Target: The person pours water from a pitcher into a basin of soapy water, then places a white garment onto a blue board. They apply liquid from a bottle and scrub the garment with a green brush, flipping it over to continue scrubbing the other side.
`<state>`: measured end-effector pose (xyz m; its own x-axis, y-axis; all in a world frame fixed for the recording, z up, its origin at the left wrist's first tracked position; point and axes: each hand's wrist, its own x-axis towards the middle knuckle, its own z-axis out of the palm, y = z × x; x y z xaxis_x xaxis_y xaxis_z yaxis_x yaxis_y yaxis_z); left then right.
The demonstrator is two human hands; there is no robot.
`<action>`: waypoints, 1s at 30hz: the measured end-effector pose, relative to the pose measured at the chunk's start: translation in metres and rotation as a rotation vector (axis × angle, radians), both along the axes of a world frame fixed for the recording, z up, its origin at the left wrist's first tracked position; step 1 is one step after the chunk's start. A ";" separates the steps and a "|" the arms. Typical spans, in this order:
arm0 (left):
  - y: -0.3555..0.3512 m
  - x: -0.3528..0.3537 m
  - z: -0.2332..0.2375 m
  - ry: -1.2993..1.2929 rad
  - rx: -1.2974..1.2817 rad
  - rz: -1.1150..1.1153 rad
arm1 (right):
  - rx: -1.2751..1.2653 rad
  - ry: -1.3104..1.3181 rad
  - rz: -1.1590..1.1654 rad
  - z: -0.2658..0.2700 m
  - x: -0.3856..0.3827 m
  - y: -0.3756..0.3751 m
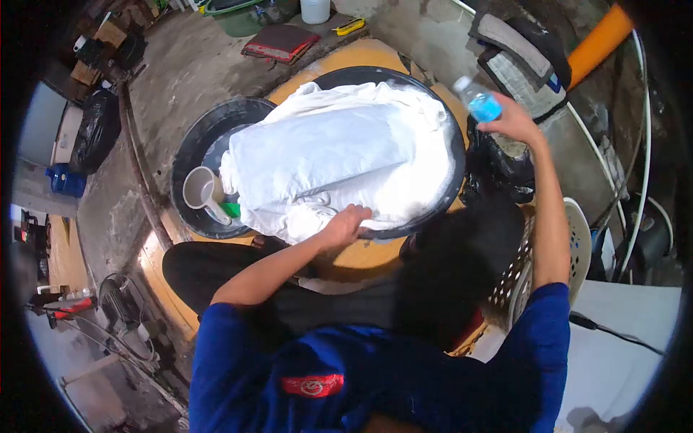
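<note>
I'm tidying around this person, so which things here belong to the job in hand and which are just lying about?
In use:
- white cloth, touched by the left hand
- blue-liquid bottle, in the right hand
- large basin
- probably smaller basin, dipper

Apparently lying about:
- orange pipe
- yellow item
- black bag

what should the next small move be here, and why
Probably bring the bottle in over the white cloth: the right hand holds it out beside the basin, while the left hand is already at the cloth's near edge.
</note>
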<state>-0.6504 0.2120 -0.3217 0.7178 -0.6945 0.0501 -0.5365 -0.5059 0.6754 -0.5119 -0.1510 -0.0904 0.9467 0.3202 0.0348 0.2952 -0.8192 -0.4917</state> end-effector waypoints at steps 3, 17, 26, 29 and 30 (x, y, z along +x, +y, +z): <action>0.016 0.029 0.001 -0.042 0.165 0.231 | -0.270 -0.010 0.273 -0.021 0.016 0.035; -0.020 0.060 -0.044 0.173 0.785 0.190 | -0.793 0.183 0.067 -0.049 -0.014 0.068; 0.117 0.066 0.128 0.175 0.705 0.042 | -0.636 0.300 0.188 -0.030 -0.022 0.078; 0.225 0.107 0.118 -0.010 0.586 0.388 | -0.651 0.213 0.136 -0.016 -0.029 0.102; 0.253 0.115 0.119 -0.078 0.562 0.461 | -0.621 0.245 0.218 -0.018 -0.026 0.102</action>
<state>-0.5351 0.4649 -0.2026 0.9522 -0.2589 -0.1620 -0.2218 -0.9508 0.2162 -0.5379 -0.0493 -0.1085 0.8155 0.3955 -0.4225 0.4254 -0.9047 -0.0257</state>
